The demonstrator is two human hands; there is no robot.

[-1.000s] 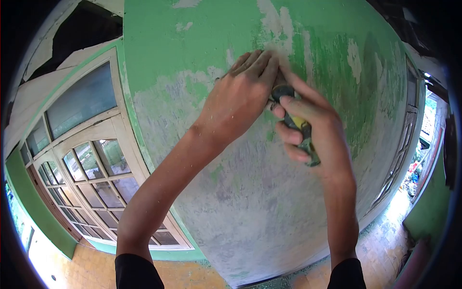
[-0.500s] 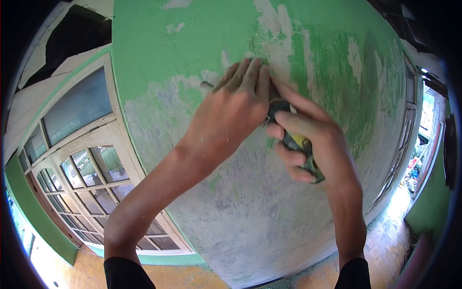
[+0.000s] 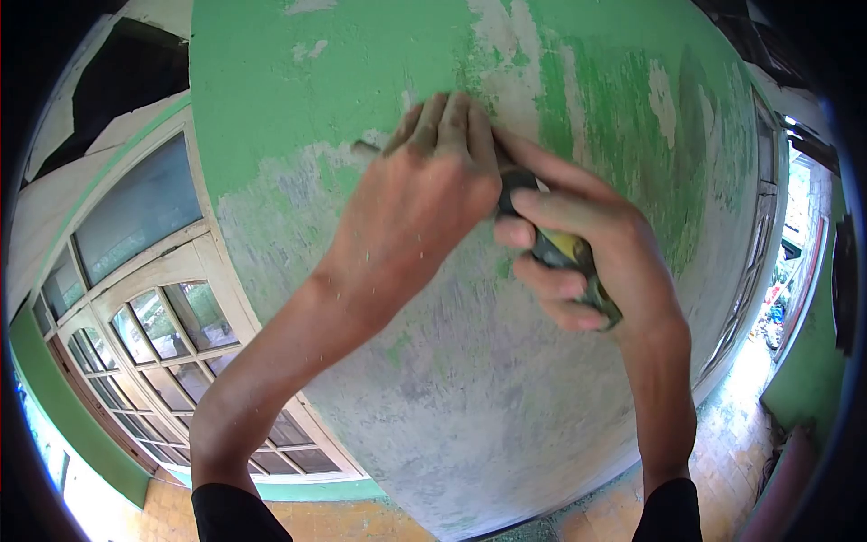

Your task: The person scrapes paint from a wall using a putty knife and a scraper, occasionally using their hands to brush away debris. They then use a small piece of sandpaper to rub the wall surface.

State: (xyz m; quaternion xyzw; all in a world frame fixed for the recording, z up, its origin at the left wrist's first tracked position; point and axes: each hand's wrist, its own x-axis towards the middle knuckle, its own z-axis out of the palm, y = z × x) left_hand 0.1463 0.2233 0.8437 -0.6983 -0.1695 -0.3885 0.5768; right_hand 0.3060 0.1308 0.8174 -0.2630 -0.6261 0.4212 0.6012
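**Dark-and-yellow tool being held up at patchy green wall**

Right hand is gripping the tool's handle: lower fingers are curling closed around it, thumb is lying across, index finger is stretching toward the other hand. Left hand is lying over the tool's front end, its back facing us, fingers straight, sitting together and pointing up the wall. Can't tell if those are gripping anything underneath; that hand is hiding the tool's head. Grey edge is poking out beyond it; can't tell if it's part of the tool.

Tool is sitting well in from the wall's left edge, well above its bottom edge. Green paint is covering the upper part, giving way to worn grey lower down. Paned doors are standing past the left edge; tiled floor is showing below. Pale flecks are dotting the left forearm.
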